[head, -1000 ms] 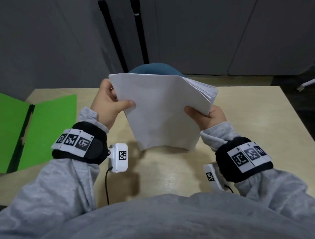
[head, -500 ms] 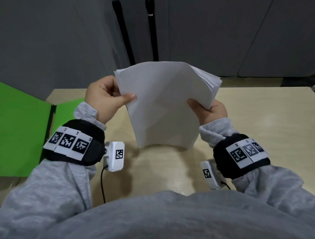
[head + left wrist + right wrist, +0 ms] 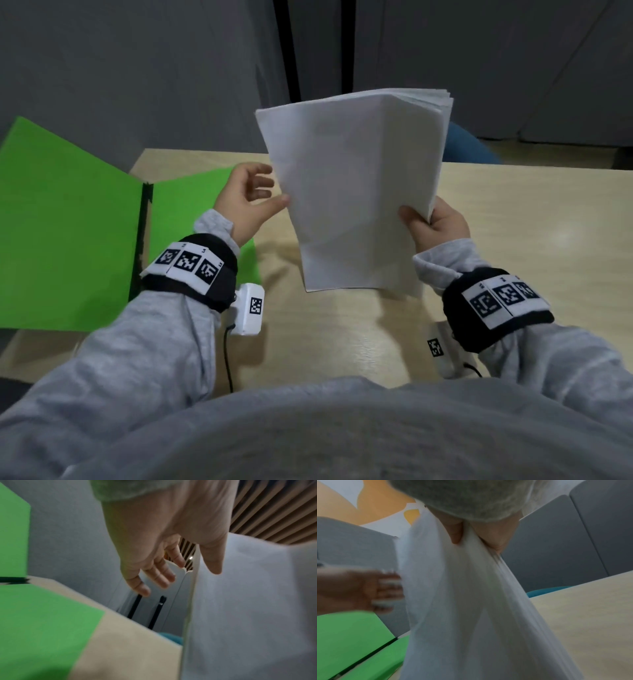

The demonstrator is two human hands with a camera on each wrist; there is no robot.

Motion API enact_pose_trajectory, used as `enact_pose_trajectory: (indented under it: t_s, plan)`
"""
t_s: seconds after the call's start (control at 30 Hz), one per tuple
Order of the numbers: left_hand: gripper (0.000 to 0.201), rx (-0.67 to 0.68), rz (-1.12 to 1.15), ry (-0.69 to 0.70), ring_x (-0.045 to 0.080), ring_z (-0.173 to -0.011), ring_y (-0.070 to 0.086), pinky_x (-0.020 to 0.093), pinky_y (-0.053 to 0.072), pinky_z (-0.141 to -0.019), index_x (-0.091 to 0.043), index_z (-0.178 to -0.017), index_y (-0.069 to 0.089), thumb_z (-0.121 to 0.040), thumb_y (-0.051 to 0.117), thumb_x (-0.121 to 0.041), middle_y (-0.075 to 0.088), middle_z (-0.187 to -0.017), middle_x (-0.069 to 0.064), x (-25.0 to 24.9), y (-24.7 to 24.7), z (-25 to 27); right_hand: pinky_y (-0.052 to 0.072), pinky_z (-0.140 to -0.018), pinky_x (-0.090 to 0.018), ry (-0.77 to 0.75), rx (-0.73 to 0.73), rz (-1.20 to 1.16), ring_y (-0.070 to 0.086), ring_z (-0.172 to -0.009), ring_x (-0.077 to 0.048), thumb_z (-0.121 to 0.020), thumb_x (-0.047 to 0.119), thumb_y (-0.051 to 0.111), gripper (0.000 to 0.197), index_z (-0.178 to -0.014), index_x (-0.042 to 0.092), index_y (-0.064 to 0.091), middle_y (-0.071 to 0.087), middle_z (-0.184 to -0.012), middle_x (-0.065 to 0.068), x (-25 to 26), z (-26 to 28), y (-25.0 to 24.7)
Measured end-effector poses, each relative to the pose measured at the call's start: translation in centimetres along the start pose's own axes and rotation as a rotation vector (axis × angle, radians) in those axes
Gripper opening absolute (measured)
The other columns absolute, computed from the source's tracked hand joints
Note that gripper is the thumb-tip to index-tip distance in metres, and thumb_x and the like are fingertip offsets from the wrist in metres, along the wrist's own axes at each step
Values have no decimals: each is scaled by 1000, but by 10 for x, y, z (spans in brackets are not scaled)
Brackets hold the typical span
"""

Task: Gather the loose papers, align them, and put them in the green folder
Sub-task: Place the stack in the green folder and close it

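Note:
A white stack of papers (image 3: 356,192) stands upright with its lower edge on the table. My right hand (image 3: 433,222) grips its right edge, thumb on the front; the right wrist view shows the thumb (image 3: 456,534) pinching the papers (image 3: 471,601). My left hand (image 3: 250,195) is beside the stack's left edge with its fingers spread and relaxed, holding nothing; its thumb tip lies near the sheet. In the left wrist view the left hand (image 3: 180,568) is loose beside the papers (image 3: 248,608). The green folder (image 3: 68,222) lies open at the left, its left flap raised.
The light wooden table (image 3: 531,240) stretches to the right. A blue chair (image 3: 469,147) stands behind the table's far edge. Grey partition panels close off the back. My grey sleeves and torso fill the near part of the head view.
My left hand has let go of the stack's left edge and opened. The stack now stands straighter, held by the right hand alone. The folder shows further into view.

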State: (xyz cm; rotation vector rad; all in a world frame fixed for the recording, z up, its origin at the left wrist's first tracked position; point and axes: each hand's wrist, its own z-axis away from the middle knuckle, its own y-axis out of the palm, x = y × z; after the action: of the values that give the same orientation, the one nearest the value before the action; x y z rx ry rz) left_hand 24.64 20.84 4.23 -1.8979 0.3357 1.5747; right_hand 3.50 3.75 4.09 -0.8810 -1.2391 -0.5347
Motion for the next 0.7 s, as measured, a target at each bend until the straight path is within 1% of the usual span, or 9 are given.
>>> enact_pose_trajectory:
  t_s: [0.07, 0.13, 0.2, 0.27, 0.33, 0.4, 0.5, 0.57, 0.7]
  plan:
    - [56, 6, -239, -157, 21, -108, 56, 36, 48, -98, -20, -123, 51, -76, 76, -34, 56, -120, 10, 31, -8, -4, 51, -80, -30, -23, -12, 46, 60, -81, -16, -91, 20, 58, 9, -93, 28, 62, 66, -85, 2, 3, -3, 4]
    - [63, 70, -652, -388, 32, -127, 47, 43, 40, -107, -18, -139, 41, -86, 63, -44, 45, -141, 17, 70, -21, -5, 52, -81, -33, -37, -37, 76, 58, -80, -17, -91, 19, 58, 11, -92, 29, 62, 65, -84, -1, 6, -7, 7]
    - [72, 239, -980, -624, 38, -135, 37, 48, 36, -110, -21, -148, 27, -90, 47, -59, 28, -153, 18, 103, -31, 3, 53, -80, -33, -41, -55, 74, 58, -79, -16, -91, 18, 58, 11, -93, 27, 64, 64, -84, -1, 10, -10, 8]
    - [74, 372, -1109, -718, 41, -139, 30, 52, 34, -110, -23, -150, 18, -90, 36, -64, 15, -158, 16, 122, -32, 12, 51, -79, -30, -50, -57, 72, 58, -79, -15, -91, 18, 57, 12, -93, 27, 63, 64, -84, 0, 13, -12, 7]
    - [72, 414, -1153, -717, 43, -143, 20, 54, 28, -113, -24, -152, 11, -94, 37, -57, 5, -160, 13, 122, -17, 21, 49, -76, -26, -57, -60, 77, 57, -79, -14, -92, 17, 57, 11, -91, 27, 62, 63, -84, 1, 15, -14, 5]
    - [69, 492, -1194, -667, 42, -145, 13, 53, 22, -117, -25, -153, 4, -97, 34, -53, -2, -161, 12, 111, 6, 26, 47, -71, -22, -65, -75, 73, 55, -78, -14, -92, 16, 56, 11, -90, 26, 61, 62, -83, 0, 17, -17, 1]
    - [64, 631, -1205, -515, 39, -146, 16, 48, 19, -119, -24, -153, 8, -99, 28, -51, -1, -161, 11, 90, 41, 34, 44, -65, -17, -74, -104, 92, 52, -74, -12, -91, 15, 56, 11, -89, 26, 61, 59, -79, 1, 17, -19, -6]
    - [60, 709, -1168, -437, 35, -146, 20, 43, 19, -120, -21, -153, 13, -100, 28, -46, 4, -162, 8, 72, 65, 44, 41, -59, -13, -73, -130, 97, 49, -69, -11, -90, 15, 56, 11, -87, 25, 61, 56, -73, 2, 18, -20, -13]
    - [52, 809, -873, -390, 28, -134, 43, 42, 36, -111, -20, -146, 29, -99, 39, -41, 36, -152, 7, 51, 101, 64, 42, -61, -23, -45, -199, 92, 49, -68, -12, -86, 15, 57, 9, -84, 20, 65, 56, -75, -2, 18, -20, -33]
